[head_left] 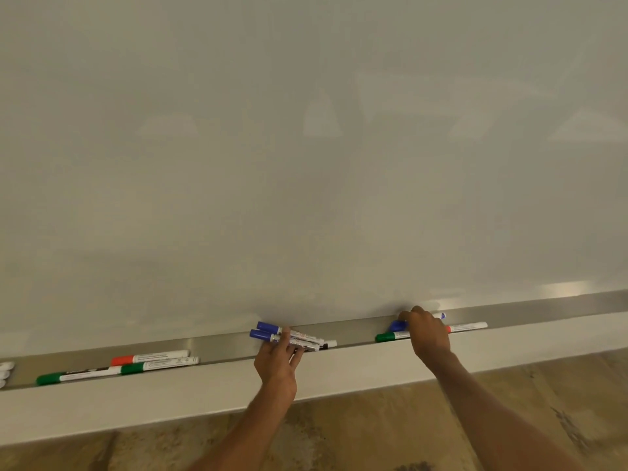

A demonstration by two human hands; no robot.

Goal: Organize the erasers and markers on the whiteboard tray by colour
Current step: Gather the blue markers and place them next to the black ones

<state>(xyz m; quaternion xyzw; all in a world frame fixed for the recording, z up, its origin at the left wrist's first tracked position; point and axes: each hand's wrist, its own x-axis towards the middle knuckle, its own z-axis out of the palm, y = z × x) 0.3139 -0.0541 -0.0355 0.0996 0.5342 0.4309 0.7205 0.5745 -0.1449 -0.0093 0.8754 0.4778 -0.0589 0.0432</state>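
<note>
A metal whiteboard tray (224, 348) runs across the lower part of the view. My left hand (277, 363) is shut on two blue-capped markers (268, 331) at the tray's middle; a black-capped marker (326, 345) lies just right of them. My right hand (426, 331) grips a blue marker (397, 324) farther right. A green marker (389, 336) lies under that hand and a red marker (467, 327) sticks out to its right. At the left lie a red marker (149, 358) and two green markers (81, 375), (159, 366). No eraser is visible.
The blank whiteboard (306, 147) fills the upper view. White marker ends (5, 373) poke in at the far left edge of the tray. Below the tray's pale front ledge (170, 402) is a mottled brown floor (373, 436).
</note>
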